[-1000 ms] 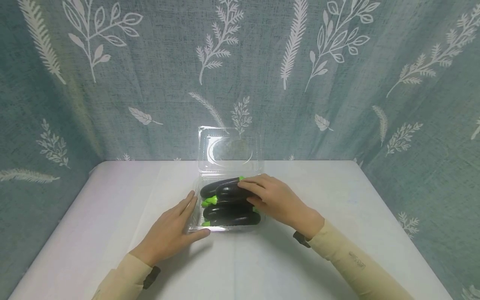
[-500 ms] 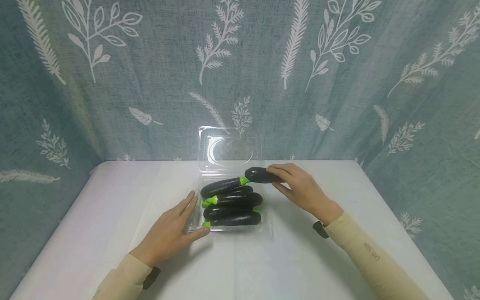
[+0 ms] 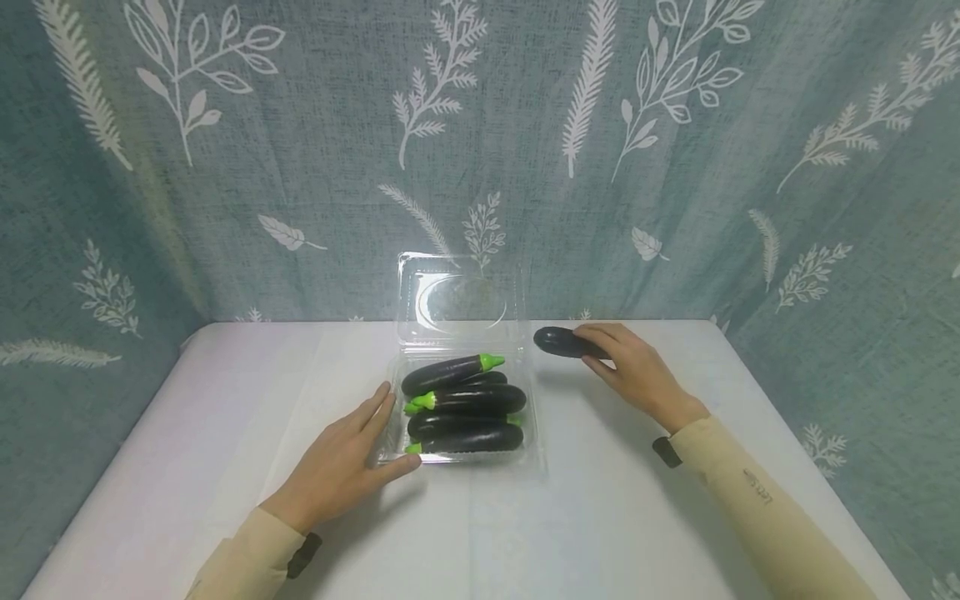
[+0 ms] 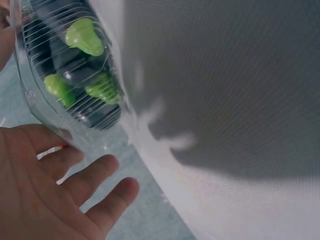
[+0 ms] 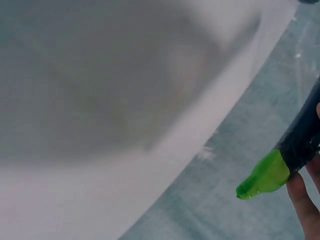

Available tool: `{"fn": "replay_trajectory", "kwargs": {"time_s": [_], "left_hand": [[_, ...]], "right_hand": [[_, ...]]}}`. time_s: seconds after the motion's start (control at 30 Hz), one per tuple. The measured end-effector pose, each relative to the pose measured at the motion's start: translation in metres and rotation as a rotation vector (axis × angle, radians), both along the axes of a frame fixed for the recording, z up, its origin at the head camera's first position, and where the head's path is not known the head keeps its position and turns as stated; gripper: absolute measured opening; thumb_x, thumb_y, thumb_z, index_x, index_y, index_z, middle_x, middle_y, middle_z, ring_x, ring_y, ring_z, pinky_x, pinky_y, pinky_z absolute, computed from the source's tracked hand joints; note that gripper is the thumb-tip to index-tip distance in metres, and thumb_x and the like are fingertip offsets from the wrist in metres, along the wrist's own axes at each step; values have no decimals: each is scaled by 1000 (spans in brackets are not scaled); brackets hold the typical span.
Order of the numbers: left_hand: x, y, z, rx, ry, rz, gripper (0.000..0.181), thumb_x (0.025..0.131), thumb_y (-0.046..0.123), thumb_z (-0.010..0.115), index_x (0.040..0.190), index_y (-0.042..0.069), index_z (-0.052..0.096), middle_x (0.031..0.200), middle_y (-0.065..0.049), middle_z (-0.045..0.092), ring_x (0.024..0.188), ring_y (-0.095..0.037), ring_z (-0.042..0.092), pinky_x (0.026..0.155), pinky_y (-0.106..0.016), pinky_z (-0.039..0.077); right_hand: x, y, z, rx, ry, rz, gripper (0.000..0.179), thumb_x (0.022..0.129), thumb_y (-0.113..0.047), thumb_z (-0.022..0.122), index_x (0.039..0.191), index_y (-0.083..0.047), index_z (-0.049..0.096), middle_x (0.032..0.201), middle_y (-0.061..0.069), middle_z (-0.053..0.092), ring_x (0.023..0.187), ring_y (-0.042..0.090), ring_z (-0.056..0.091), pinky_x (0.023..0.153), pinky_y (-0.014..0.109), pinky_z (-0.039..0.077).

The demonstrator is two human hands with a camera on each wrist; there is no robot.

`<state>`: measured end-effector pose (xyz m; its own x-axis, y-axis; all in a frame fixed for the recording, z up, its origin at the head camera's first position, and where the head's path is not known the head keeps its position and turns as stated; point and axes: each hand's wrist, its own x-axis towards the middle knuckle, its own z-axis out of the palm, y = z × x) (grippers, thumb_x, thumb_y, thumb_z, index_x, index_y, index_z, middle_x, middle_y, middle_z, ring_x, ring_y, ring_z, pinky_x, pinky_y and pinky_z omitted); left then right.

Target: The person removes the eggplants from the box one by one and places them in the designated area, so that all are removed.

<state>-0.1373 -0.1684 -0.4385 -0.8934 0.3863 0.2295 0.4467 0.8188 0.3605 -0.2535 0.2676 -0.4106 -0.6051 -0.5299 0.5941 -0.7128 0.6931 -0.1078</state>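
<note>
The left hand (image 3: 339,462), fingers straight and spread, rests against the left side of a clear, rectangular plastic box (image 3: 465,457), beside the glossy dark-purple eggplants (image 3: 471,399) with green stems piled inside. Farther away, the right hand (image 3: 639,373) pinches a single glossy dark-purple, green-stemmed eggplant (image 3: 557,340) above the white table (image 3: 480,533), right of the box and well apart from the left hand.

Eggplants (image 3: 468,398): looked smooth and glossy.
Box (image 3: 459,457): was shiny, ribbed plastic.
Worktop (image 3: 225,400): looked matt, finely woven.
Curtain (image 3: 337,125) past worktop's far edge: was matt cloth.
</note>
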Motion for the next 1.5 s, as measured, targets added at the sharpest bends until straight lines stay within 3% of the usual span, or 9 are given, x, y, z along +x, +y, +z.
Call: {"fn": "replay_trajectory", "kwargs": {"time_s": [0.33,0.73,1.1,1.5], "left_hand": [[-1,-1,-2,-9,-16,9,100,92,72,56,157,0,32,165,-14,27,143,-39,40,112,-55,38],[1,1,-2,-7,0,5,97,93,68,58,156,-1,33,164,-14,28,142,-40,40,112,-56,39],[1,1,0,1,-3,8,96,93,67,58,156,-1,33,164,-15,28,142,-41,41,112,-56,39],[1,1,0,2,1,6,96,93,67,59,156,-2,34,164,-16,29,141,-41,41,112,-56,39]], "right_hand": [[-5,14,-14,81,-205,-82,43,88,-5,79,129,-7,67,127,15,66,120,34,61,103,50,48],[-8,15,-25,116,-370,-90,43,91,-4,74,132,-2,64,130,18,65,123,38,58,108,53,43],[-10,15,-31,110,-372,-92,44,92,-6,74,133,-1,62,132,18,64,125,37,57,109,52,43],[-11,17,-19,146,-411,-155,48,92,-13,75,138,-9,61,139,15,60,131,35,53,109,54,42]]}}
